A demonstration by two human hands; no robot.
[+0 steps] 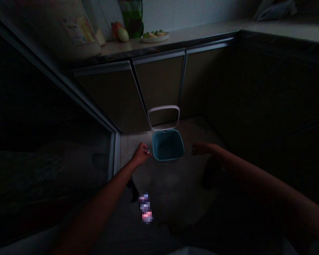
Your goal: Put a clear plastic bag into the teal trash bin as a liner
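A small teal bin stands on the floor between my hands, its inside dark and its white rim frame tipped up at the back. Just left of the bin, my left hand is closed, with a small whitish bit showing at the fingertips; what it is I cannot make out. On the other side, my right hand hangs a short way from the bin, fingers loosely apart and nothing visible in them. Dim light hides much of both hands' detail.
Cabinet doors rise behind the bin under a counter bearing a plate of green pieces and a green container. A framed glass door is at left. A lit, pixelated screen shows below.
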